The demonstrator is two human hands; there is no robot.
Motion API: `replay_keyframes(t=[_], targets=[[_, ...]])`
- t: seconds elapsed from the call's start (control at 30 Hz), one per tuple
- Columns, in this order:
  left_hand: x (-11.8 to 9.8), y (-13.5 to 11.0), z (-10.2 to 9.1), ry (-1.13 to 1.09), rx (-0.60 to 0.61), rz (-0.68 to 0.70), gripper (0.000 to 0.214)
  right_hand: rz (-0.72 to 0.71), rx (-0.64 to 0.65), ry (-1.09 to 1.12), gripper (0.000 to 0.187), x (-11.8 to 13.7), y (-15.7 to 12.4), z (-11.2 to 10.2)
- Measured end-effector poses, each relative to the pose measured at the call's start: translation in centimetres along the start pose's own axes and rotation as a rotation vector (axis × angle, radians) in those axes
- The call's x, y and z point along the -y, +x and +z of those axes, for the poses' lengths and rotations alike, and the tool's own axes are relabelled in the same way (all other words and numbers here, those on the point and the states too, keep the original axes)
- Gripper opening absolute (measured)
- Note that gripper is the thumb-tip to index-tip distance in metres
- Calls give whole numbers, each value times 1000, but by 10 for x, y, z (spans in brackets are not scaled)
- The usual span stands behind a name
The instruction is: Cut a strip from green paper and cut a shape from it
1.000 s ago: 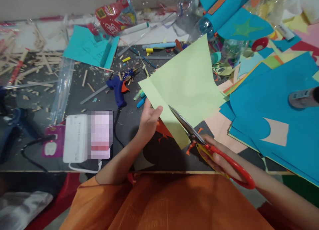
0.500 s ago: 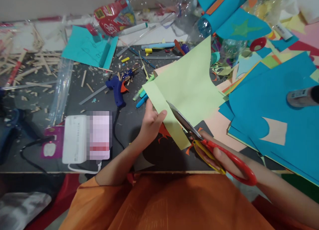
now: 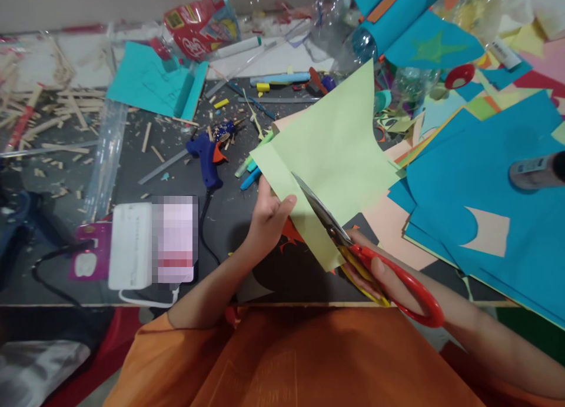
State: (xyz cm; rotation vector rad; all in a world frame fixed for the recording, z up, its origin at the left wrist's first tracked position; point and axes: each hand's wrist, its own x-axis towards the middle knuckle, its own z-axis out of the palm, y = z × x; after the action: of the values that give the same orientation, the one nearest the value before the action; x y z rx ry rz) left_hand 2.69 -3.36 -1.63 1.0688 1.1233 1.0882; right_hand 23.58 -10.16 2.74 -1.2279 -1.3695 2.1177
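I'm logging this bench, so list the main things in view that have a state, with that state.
Green paper: cut partway, strip attached at the far end.
Scissors: one blade over the paper; opening unclear.
Left hand: pinching the paper.
Right hand: gripping the scissors.
Glue gun: lying on its side.
Red-labelled bottle: on its side, capped.
Phone: screen lit, cable plugged in.

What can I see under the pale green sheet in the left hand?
Past the edges of the sheet, markers show at left, peach paper at lower right, and orange scraps near the left hand. What its middle covers cannot be seen.
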Motion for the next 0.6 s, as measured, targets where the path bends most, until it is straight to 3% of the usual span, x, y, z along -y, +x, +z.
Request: replay_keyframes(t=[0.23,0.6], targets=[[1,1,-1,91,-20,77,52,13,31,17,59,1,0,-1],[0,1,0,19,53,33,56,54,-14,123,65,-5,3,5]])
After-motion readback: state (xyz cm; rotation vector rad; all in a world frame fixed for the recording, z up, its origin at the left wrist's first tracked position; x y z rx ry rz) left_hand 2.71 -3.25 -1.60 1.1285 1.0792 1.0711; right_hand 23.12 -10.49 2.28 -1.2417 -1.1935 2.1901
